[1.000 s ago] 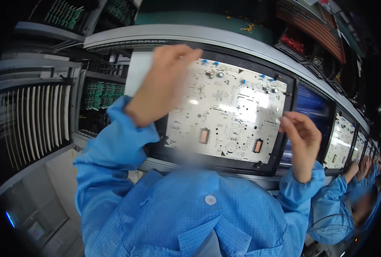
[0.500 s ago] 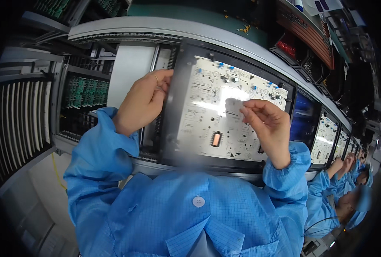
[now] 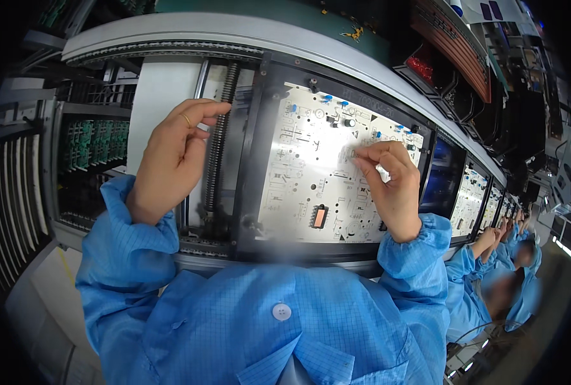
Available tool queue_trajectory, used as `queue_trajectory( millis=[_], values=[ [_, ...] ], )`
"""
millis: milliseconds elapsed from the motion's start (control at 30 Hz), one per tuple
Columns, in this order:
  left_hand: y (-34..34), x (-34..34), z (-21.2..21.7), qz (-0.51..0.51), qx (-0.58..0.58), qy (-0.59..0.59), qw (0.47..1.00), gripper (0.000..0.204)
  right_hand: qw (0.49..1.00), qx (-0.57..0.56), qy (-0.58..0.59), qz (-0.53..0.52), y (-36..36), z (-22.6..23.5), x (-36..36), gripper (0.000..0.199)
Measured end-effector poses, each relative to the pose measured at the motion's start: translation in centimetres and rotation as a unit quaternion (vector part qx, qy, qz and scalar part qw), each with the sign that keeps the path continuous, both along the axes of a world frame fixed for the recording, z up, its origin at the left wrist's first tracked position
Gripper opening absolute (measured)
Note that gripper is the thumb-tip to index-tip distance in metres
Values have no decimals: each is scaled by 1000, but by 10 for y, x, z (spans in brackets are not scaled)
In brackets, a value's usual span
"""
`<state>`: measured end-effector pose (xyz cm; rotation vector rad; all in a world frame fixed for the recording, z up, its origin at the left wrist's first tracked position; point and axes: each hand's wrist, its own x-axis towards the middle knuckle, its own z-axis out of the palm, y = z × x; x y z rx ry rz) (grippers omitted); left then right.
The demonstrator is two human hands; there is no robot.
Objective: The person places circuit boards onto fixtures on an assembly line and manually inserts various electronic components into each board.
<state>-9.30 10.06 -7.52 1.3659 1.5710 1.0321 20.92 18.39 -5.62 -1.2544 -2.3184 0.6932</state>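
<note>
circuit board beneath right hand

A white, dark-marked circuit board lies flat in a black frame.

From afar, I see the conveyor carrying a black frame bearing a white circuit board; right, more boards.

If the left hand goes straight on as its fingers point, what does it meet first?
The coiled rod, perhaps: the left hand has fingers overlapping it in this view. Depth is unclear; if they are above it, the black frame comes next.
</note>
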Motion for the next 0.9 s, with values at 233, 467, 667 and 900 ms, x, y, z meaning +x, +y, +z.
queue_trajectory(
  millis=[233, 467, 667, 900],
  values=[
    [-1, 1, 2, -5, -5, 31, 1000, 46, 1000, 9, -4, 4, 0, -3, 1, 14],
    [2, 0, 1, -19, -1, 48, 999, 46, 998, 43, -40, 3, 3, -2, -2, 16],
    [-6, 14, -9, -89, -105, -100, 985, 39, 999, 20, -27, 6, 2, -2, 4, 20],
    [-14, 34, -11, -89, -171, -204, 960, 67, 987, 153, -22, -54, 60, 32, 17, 13]
  ],
)
